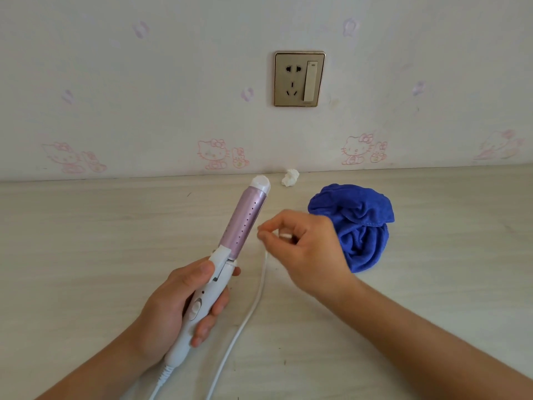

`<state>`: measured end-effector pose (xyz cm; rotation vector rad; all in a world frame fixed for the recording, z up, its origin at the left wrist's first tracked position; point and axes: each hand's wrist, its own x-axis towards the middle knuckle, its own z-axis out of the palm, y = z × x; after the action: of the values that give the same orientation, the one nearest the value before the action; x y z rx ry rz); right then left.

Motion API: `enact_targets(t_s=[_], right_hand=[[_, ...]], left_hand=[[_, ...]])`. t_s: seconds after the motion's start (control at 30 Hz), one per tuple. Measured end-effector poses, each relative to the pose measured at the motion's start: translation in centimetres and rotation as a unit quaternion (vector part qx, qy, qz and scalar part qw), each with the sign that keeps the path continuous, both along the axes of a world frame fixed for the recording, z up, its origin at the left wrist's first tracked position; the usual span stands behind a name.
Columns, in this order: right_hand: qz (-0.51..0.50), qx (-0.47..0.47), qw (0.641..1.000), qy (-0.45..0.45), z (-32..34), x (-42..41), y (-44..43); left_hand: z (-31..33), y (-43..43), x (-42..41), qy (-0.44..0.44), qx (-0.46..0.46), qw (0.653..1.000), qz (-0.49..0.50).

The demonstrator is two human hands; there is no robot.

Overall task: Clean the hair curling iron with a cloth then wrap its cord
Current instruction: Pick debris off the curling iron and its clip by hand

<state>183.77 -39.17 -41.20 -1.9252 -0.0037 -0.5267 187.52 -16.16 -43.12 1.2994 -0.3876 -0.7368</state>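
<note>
We face a pale wall (144, 82) papered with faded pink cartoon cats (212, 153) in a row low down and small lilac motifs scattered higher up. On it we see a gold-framed socket plate (299, 79), outlets at its left and a long rocker switch (311, 80) at its right. Below, a light wood-grain tabletop (86, 241) meets the wall, under soft, even light

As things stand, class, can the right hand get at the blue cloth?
Probably yes: the blue cloth lies just beside the right hand, nothing between, though its fingers pinch the cord.
</note>
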Motion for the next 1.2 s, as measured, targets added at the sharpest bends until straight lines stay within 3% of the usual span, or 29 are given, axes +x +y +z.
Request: enact_targets(t_s=[0.07,0.27,0.57,0.7,0.9,1.2], right_hand=[[-0.019,0.024,1.0,-0.004,0.2,0.2,-0.3],[0.062,-0.032,0.998,-0.006,-1.4,-1.3,2.3],[-0.023,0.102,0.994,-0.041,0.7,-0.5,-0.5],[-0.061,0.134,0.989,-0.027,0.9,0.0,-1.5],[-0.027,0.126,0.992,-0.012,0.6,-0.2,-0.8],[-0.025,0.122,0.992,0.001,0.4,0.0,-0.8]], left_hand=[[0.0,0.0,0.0,0.002,0.002,1.0,-0.006],[-0.2,0.5,-0.1,-0.001,-0.012,1.0,-0.001],[0.4,0.6,0.4,-0.01,-0.01,0.999,0.03],[1.8,1.2,1.5,0.092,-0.091,0.991,0.017],[2.3,1.7,1.9,0.246,-0.237,0.939,-0.047],[2.4,1.6,1.6,0.302,-0.297,0.898,-0.123]])
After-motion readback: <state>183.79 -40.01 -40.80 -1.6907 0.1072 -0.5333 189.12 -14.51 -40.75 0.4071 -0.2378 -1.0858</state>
